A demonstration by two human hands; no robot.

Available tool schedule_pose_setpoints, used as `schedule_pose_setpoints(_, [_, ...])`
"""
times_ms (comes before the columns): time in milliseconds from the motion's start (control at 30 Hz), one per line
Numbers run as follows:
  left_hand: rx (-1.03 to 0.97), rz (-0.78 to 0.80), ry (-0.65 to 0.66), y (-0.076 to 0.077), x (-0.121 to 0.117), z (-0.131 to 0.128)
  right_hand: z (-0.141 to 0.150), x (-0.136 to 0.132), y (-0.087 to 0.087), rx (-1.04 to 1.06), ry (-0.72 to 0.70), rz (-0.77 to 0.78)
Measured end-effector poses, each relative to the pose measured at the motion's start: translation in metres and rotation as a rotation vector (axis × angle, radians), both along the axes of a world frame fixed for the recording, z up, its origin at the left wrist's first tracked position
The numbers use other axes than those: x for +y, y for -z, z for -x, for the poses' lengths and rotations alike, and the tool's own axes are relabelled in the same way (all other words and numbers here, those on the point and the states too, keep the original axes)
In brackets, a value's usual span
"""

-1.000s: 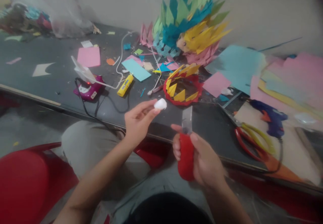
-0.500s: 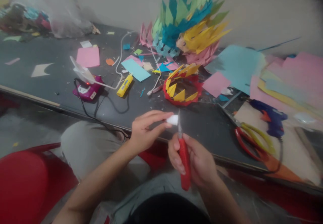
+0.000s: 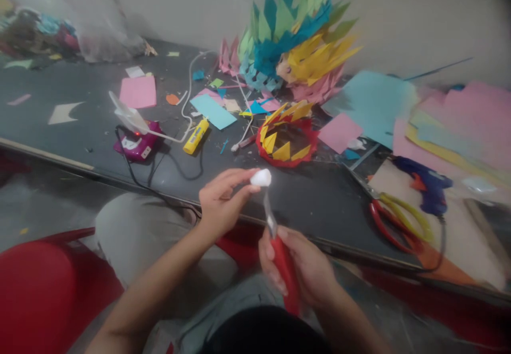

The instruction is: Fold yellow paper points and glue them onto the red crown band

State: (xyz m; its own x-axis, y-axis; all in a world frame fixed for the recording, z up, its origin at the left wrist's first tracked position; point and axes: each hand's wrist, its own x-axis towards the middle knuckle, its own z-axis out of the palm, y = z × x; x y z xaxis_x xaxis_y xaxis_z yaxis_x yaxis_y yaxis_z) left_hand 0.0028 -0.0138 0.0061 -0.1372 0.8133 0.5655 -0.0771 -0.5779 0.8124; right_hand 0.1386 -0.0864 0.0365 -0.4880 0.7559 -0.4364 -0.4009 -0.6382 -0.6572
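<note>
slim red-handled knife (image 3: 285, 269): blade (image 3: 270, 213) looks smooth metal | small rounded white piece (image 3: 261, 178): matt, material unclear | spiky red-and-yellow ring (image 3: 284, 150): paper | long dark desk (image 3: 319, 205): smooth, faint sheen

Bits we can't make out
No clue if the blade (image 3: 269, 208) touches the white piece (image 3: 262, 177), partly covered by the left hand (image 3: 221, 200); the yellow tube (image 3: 196, 136) is too blurry to read, and top edge chops the spiky paper pile (image 3: 274, 55).
</note>
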Motion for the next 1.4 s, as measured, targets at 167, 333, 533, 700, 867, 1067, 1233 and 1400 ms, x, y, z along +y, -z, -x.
schedule_pose_setpoints(167, [-0.235, 0.088, -0.127, 0.004, 0.006, 0.003, -0.007, 0.002, 0.006, -0.535, 0.17, -0.326])
schedule_pose_setpoints(333, [0.024, -0.064, -0.188, 0.0, 0.001, 0.007, -0.016, 0.012, -0.002, -0.75, 0.309, -0.519])
schedule_pose_setpoints(533, [0.306, -0.304, -0.15, -0.007, -0.008, 0.002, -0.013, 0.013, -0.009, -0.781, 0.292, -0.549])
schedule_pose_setpoints(700, [0.327, -0.331, -0.208, -0.008, -0.009, 0.0, -0.009, 0.013, -0.01, -0.79, 0.261, -0.634])
schedule_pose_setpoints(867, [0.351, -0.323, -0.24, -0.008, -0.01, 0.0, -0.007, 0.012, -0.006, -0.803, 0.251, -0.665])
schedule_pose_setpoints(1067, [0.358, -0.329, -0.295, -0.009, -0.011, -0.002, -0.004, 0.013, -0.007, -0.849, 0.222, -0.725])
schedule_pose_setpoints(1233, [0.376, -0.339, -0.3, -0.008, -0.011, -0.002, -0.005, 0.012, -0.006, -0.937, 0.229, -0.773])
schedule_pose_setpoints(1400, [0.378, -0.334, -0.355, -0.007, -0.009, 0.0, -0.004, 0.012, -0.007, -0.935, 0.216, -0.774])
